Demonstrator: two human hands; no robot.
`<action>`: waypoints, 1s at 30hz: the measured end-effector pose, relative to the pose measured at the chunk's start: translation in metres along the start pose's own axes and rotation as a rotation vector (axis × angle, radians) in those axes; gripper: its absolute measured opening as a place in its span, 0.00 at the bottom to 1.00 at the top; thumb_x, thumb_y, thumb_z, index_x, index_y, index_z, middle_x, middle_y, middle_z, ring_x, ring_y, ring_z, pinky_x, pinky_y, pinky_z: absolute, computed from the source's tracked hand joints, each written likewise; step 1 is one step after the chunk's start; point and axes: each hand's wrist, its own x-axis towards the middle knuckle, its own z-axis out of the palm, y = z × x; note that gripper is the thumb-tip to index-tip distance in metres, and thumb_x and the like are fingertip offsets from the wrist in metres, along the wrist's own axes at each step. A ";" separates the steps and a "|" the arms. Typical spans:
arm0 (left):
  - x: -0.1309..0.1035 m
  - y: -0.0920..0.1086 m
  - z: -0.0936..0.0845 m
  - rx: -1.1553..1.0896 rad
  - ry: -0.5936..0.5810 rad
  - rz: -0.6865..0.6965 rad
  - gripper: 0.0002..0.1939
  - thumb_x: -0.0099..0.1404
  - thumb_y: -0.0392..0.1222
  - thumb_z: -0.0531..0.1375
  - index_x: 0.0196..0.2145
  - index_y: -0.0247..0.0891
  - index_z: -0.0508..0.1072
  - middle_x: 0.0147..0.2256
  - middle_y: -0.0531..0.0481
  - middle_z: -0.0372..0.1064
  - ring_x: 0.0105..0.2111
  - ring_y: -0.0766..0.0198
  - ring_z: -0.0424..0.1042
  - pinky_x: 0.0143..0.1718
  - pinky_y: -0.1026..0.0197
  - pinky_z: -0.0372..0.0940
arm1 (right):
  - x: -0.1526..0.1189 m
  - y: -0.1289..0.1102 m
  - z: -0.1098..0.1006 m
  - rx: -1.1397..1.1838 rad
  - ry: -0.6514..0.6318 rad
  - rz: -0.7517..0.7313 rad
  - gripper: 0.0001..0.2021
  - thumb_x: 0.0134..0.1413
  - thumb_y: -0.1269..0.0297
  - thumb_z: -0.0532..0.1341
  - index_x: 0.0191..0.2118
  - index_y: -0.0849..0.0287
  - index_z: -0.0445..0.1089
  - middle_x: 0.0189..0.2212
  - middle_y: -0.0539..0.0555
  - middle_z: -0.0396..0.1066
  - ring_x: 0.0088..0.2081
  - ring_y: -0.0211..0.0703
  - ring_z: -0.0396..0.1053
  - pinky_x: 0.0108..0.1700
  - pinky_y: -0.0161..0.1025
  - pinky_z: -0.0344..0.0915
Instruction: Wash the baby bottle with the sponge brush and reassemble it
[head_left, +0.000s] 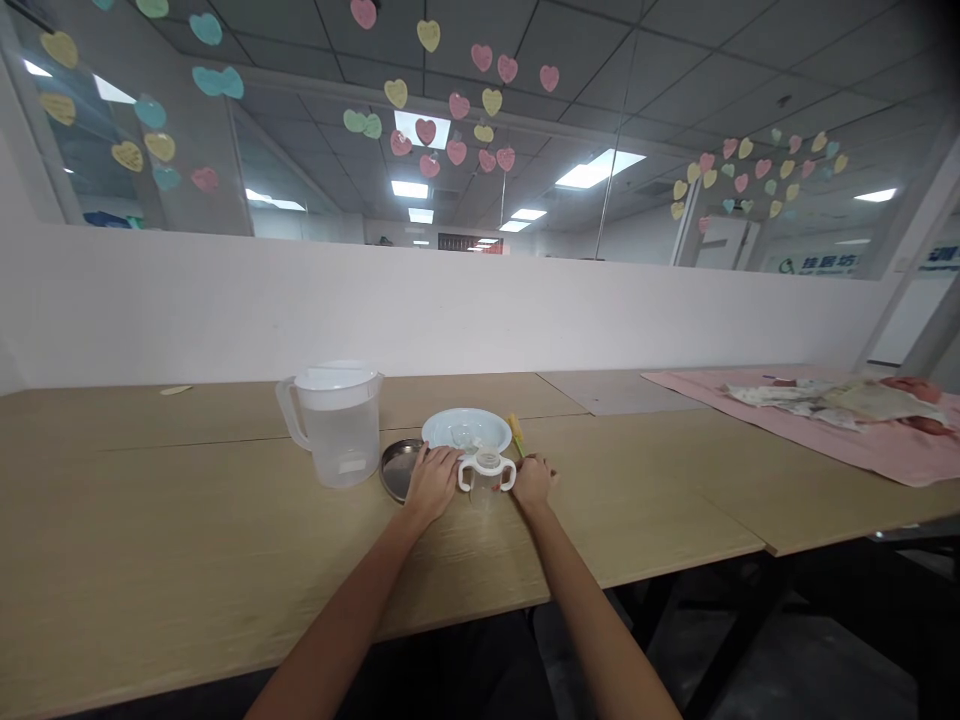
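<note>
On the bench [187, 550], a pink cloth [682, 400] is being kept well apart at the right. The jug [345, 440] is being stood at the left; no pouring is being done. By it, the bowl [469, 414] is being set against the metal dish [397, 466], which is being partly covered by the left hand [432, 482]. The bottle [487, 484] is being kept upright between that hand and the right hand [534, 483], in front of the bowl; whether either grip is pinching a handle cannot be told. The work is being judged as partway: no cap is being shown on the bottle, the brush [514, 428] is being left beyond the right hand, and a clear piece [463, 437] is being held in the bowl. What is being counted as finished cannot be told.
</note>
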 end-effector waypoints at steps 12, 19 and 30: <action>0.004 0.007 -0.012 -0.045 -0.117 -0.094 0.15 0.72 0.39 0.49 0.46 0.38 0.75 0.44 0.45 0.76 0.49 0.56 0.70 0.61 0.47 0.54 | -0.002 -0.004 -0.007 0.000 0.031 0.186 0.14 0.60 0.68 0.55 0.45 0.58 0.76 0.49 0.65 0.70 0.52 0.55 0.67 0.51 0.50 0.54; 0.022 0.006 -0.012 -0.174 -0.112 -0.303 0.15 0.72 0.38 0.50 0.46 0.39 0.76 0.47 0.46 0.76 0.50 0.57 0.71 0.57 0.51 0.60 | 0.000 -0.005 -0.005 -0.031 0.013 0.183 0.15 0.61 0.70 0.52 0.46 0.59 0.75 0.47 0.66 0.72 0.51 0.55 0.67 0.51 0.50 0.53; 0.074 -0.003 0.000 -0.496 -0.410 -0.328 0.27 0.56 0.32 0.62 0.55 0.38 0.72 0.51 0.45 0.74 0.52 0.57 0.72 0.54 0.60 0.65 | 0.004 0.000 -0.002 -0.006 0.012 0.175 0.13 0.59 0.69 0.56 0.41 0.58 0.78 0.43 0.64 0.75 0.49 0.54 0.70 0.49 0.47 0.56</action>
